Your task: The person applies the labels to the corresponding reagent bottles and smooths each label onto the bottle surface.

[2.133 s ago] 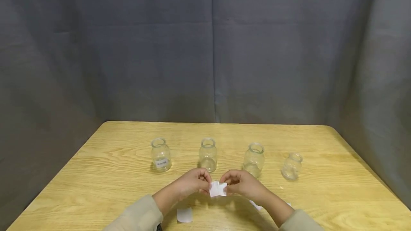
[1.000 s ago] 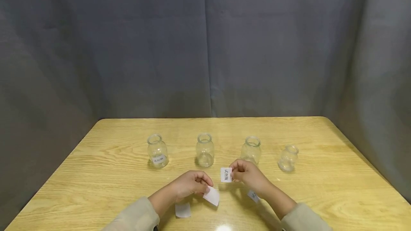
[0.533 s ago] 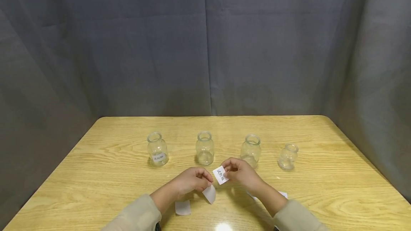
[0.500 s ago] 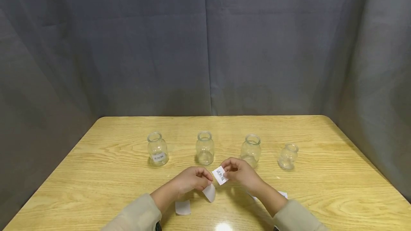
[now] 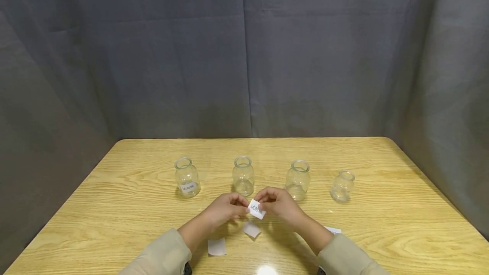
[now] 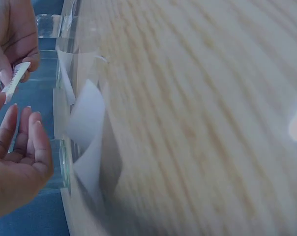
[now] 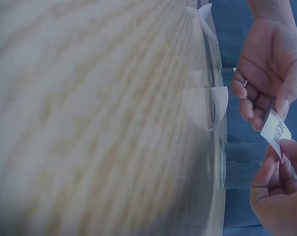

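Note:
Low over the table's middle, both hands hold a small white label (image 5: 254, 208) with dark handwritten characters. The right hand (image 5: 282, 207) pinches its right part between thumb and fingers, and the left hand (image 5: 224, 211) pinches its left corner. The right wrist view shows the label (image 7: 275, 129) bent between the left hand (image 7: 271, 69) and the right hand (image 7: 281, 196). Beneath the hands a curled blank paper piece (image 5: 252, 229) lies on the table. A clear jar (image 5: 188, 178) at the left bears a similar label (image 5: 188, 187).
Beyond the hands stand two more large clear jars, one in the middle (image 5: 243, 177) and one to its right (image 5: 298, 181), and a smaller jar (image 5: 342, 186) farther right. Another paper (image 5: 217, 247) lies near the left forearm, and one (image 5: 333, 230) beside the right sleeve.
The blank paper has left the left hand and lies on the table. My right hand has moved left with the label, and my left hand has taken hold of its corner.

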Action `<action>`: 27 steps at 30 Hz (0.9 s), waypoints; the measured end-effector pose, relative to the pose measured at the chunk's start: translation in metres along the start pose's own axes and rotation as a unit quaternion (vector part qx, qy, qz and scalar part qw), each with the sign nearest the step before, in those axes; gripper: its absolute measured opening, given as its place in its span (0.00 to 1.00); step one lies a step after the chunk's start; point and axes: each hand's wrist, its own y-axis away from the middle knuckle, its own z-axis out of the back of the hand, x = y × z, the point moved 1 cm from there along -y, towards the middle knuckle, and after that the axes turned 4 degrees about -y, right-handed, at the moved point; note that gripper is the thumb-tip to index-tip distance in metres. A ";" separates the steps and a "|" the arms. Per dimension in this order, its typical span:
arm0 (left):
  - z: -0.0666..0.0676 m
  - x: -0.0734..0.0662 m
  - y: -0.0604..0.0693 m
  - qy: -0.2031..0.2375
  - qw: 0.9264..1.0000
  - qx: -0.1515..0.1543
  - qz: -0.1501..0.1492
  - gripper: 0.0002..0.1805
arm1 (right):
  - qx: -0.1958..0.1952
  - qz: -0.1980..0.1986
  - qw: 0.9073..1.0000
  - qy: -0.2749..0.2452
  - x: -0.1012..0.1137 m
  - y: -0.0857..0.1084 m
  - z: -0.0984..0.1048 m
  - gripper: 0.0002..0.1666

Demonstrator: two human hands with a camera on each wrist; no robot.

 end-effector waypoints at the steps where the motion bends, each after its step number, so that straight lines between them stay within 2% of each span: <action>1: 0.001 -0.001 0.000 0.002 1.000 -0.001 -0.002 0.13 | 0.000 0.001 1.000 0.000 0.001 -0.001 -0.001 0.09; 6: 0.004 -0.004 0.000 0.027 0.999 -0.017 -0.017 0.12 | -0.009 0.004 1.000 0.018 0.004 -0.008 -0.006 0.08; 13: 0.006 -0.001 -0.002 0.074 0.992 -0.091 -0.047 0.08 | -0.044 0.007 0.999 0.016 0.006 -0.020 -0.013 0.08; 18: 0.006 0.003 -0.006 0.102 0.986 -0.119 -0.054 0.08 | -0.058 -0.017 0.998 0.001 0.005 -0.023 -0.014 0.10; 23: 0.004 0.007 -0.012 0.097 0.984 -0.137 -0.052 0.08 | -0.094 -0.046 0.994 -0.034 0.001 -0.026 -0.013 0.13; 27: 0.008 0.012 -0.017 0.080 0.984 -0.153 -0.047 0.08 | -0.121 -0.056 0.990 -0.041 -0.003 -0.031 -0.015 0.09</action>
